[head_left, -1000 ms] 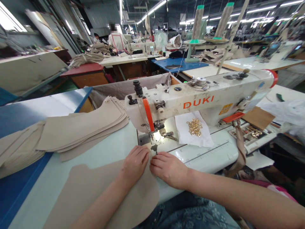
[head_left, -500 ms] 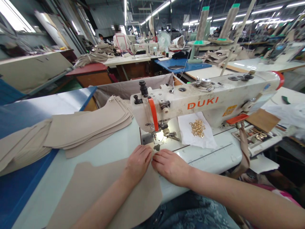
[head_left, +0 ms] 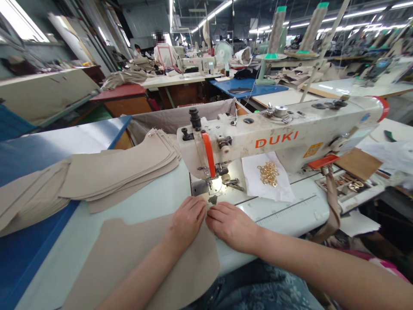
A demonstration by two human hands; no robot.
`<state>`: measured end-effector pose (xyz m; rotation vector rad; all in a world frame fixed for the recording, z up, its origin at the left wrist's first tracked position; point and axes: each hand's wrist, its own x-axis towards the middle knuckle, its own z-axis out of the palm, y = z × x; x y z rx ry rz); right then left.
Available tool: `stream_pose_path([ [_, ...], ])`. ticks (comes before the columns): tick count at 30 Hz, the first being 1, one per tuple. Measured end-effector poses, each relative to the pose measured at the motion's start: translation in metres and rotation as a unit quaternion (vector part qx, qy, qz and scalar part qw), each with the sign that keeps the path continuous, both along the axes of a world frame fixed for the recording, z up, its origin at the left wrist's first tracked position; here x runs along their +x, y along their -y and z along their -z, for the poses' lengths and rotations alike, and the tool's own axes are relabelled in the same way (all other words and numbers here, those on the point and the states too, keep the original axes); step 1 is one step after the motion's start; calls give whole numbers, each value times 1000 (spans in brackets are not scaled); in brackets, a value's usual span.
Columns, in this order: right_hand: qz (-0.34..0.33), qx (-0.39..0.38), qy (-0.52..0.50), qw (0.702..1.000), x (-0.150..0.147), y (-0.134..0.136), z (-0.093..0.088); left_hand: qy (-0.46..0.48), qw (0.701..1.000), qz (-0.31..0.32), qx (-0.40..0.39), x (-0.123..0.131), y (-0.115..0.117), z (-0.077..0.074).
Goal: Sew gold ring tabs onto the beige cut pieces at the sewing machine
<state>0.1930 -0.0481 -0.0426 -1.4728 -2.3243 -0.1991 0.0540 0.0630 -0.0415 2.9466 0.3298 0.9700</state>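
A large beige fabric panel (head_left: 135,245) lies on the pale table in front of me, its upper right corner reaching toward the sewing machine (head_left: 277,133). At that corner my left hand (head_left: 189,219) pinches the fabric edge, fingers curled together. Facing it, almost touching, my right hand (head_left: 230,226) is closed on the same corner. My fingers cover whatever small part lies between them. Just beyond the fingertips are the lit needle plate (head_left: 214,187) and the presser foot area of the machine.
A stack of cut beige panels (head_left: 119,168) lies to the left, across the blue table edge. Gold metal rings (head_left: 268,173) rest on a white cloth (head_left: 284,191) beneath the machine arm. A parts tray (head_left: 351,187) is at right. Thread cones (head_left: 275,32) stand behind.
Hardly anything differs. Both hands keep their hold at the fabric corner, and the view has shifted very slightly.
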Motion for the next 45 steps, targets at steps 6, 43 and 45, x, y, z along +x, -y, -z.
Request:
stream_pose_path([
  [6,25,23,14,999,5,-8,-2,5,1000,-1,-29,-1,1,0],
  [43,57,-16,33,998,40,-41,0,14,999,-7,-50,27,-33,7],
  [45,60,-14,34,998,40,-42,0,16,999,-6,-50,27,-34,7],
])
